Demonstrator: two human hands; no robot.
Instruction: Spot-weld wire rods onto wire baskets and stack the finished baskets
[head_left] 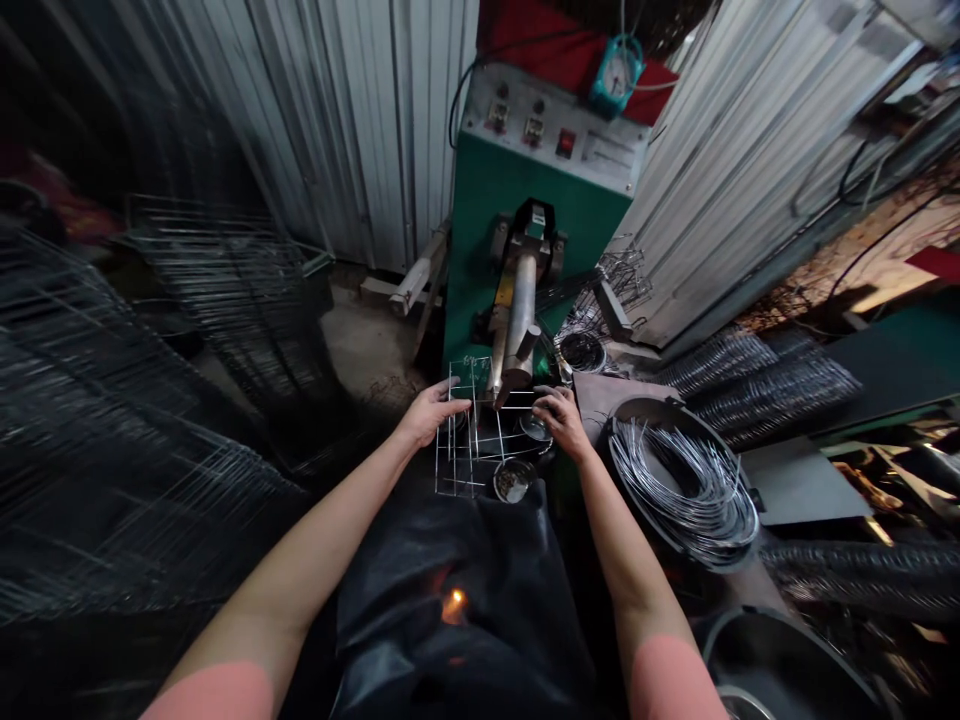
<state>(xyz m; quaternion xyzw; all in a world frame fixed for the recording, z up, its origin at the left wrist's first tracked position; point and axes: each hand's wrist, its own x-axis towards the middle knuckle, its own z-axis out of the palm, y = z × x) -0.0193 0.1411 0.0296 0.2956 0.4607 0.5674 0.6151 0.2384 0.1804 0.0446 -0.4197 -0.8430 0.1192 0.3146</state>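
My left hand (433,412) pinches the left side of a small wire rack (474,440), its thumb and fingers closed on the thin rods. The rack sits at the tips of a spot welder (523,300), whose metal arms point down toward me. On the right, my right hand (559,415) has its fingers curled together at the end of a thin metal wire (516,407) that runs across to the welder tips. Beneath the rack stands a small round dish (515,482) with bits in it. A dark apron (457,580) covers my lap, with a small orange glow on it.
A round tub (615,450) of loose curved wires (686,490) stands at my right, with a dark bucket (787,660) nearer me. Stacked wire racks (225,310) fill the left. The green machine cabinet (540,170) faces me, before corrugated metal sheets (360,130).
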